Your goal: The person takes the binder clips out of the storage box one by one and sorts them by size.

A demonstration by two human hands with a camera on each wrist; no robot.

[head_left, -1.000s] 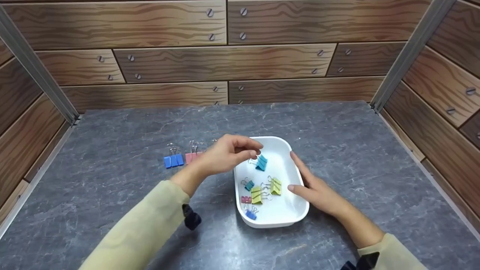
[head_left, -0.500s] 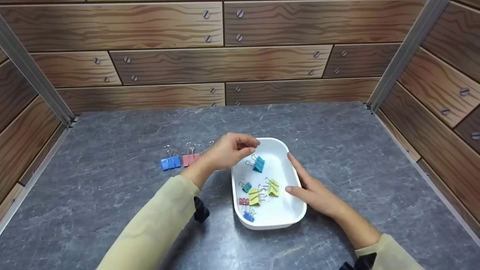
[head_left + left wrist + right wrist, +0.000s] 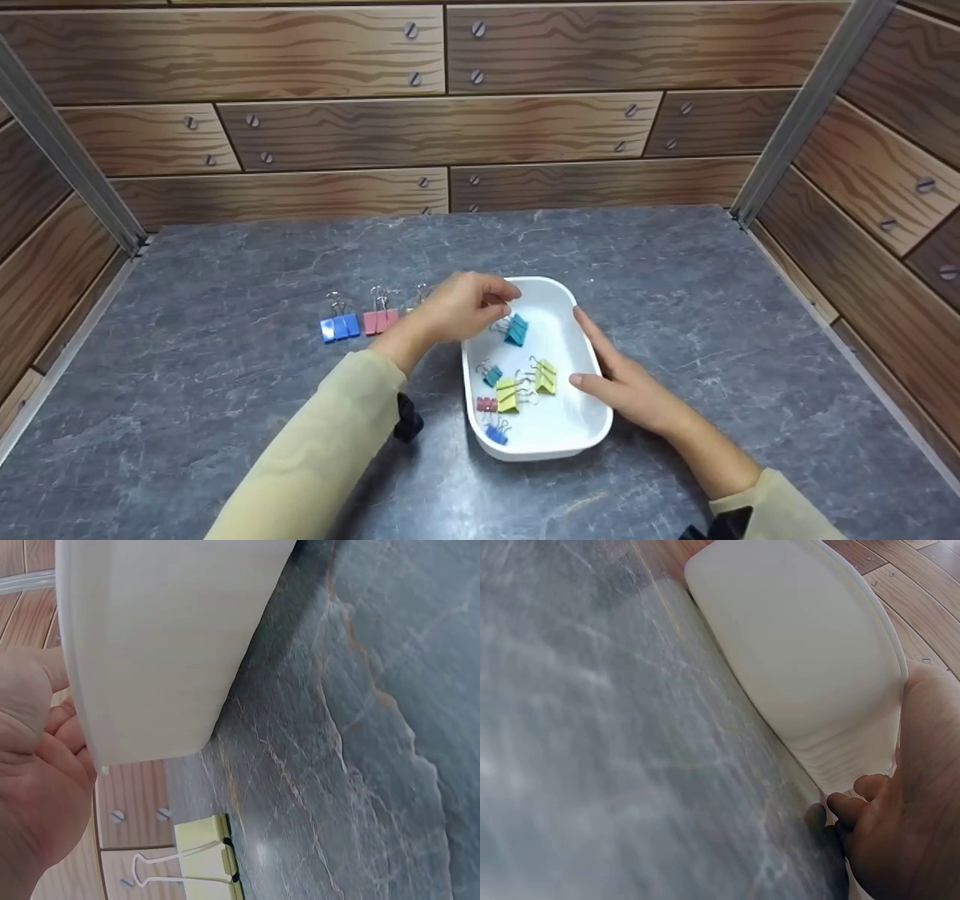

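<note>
A white rectangular container (image 3: 536,442) holds several binder clips. My right hand (image 3: 634,390) grips its right side, thumb over the rim, fingers along the outer wall. Over the far left rim is my left hand (image 3: 469,304), fingers loosely bent, thumb close above the wire handles of a teal binder clip (image 3: 516,330); nothing shows between the fingertips. Nearer me inside lie a smaller teal clip (image 3: 492,376), a yellow-green clip (image 3: 545,376) beside another yellow-green clip (image 3: 508,396), a small red clip (image 3: 487,404) and a small blue clip (image 3: 496,433). In the left wrist view, the container wall hides some left fingertips.
Left of the container, a large blue binder clip (image 3: 340,328) and a pink binder clip (image 3: 381,322) stand in a row on the grey marbled table (image 3: 225,360). A yellow binder clip (image 3: 206,855) there is mostly behind my left hand in the head view. Wood-patterned panels (image 3: 337,131) enclose the table.
My left hand dips slightly, its thumb now overlapping the teal clip's handles. The right hand keeps its grip on the container. The head view has shifted slightly.
</note>
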